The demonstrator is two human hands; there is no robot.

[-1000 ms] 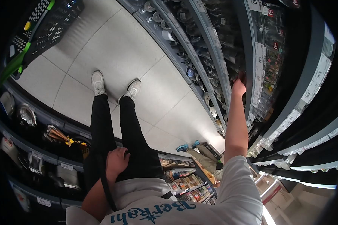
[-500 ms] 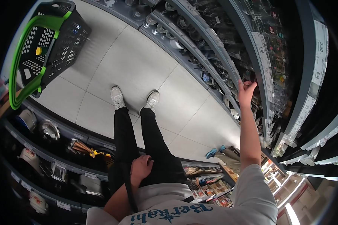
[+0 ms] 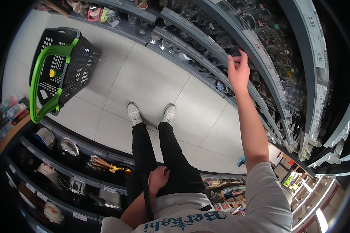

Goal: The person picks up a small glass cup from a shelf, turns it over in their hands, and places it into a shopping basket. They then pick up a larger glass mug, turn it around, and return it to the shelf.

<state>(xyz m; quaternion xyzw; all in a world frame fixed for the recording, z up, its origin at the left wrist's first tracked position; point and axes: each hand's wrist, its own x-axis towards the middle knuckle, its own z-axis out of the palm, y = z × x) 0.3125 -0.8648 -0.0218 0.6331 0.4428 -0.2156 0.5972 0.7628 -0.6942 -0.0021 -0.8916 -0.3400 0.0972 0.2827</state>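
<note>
My right hand (image 3: 238,72) reaches out to the glassware shelf (image 3: 256,43), its thumb and fingers apart near the shelf edge. Clear glass items (image 3: 225,39) sit just beyond the fingertips, and nothing shows in the hand. My left hand (image 3: 158,178) rests against my dark trousers at the waist, beside a black strap (image 3: 147,198). Its fingers are curled, and whatever may be inside them is hidden.
A black basket with a green handle (image 3: 81,58) stands on the tiled floor (image 3: 140,77), holding a yellow-topped item (image 3: 52,73). Shelves with pots (image 3: 46,171) and wooden-handled utensils (image 3: 99,162) run along the lower left. Part of a blue shoe (image 3: 241,160) shows at right.
My right hand has moved along the shelf, upward and left in view, and its fingers are more spread. The view has shifted; basket and feet appear further right. Another person's legs are now mostly hidden.
</note>
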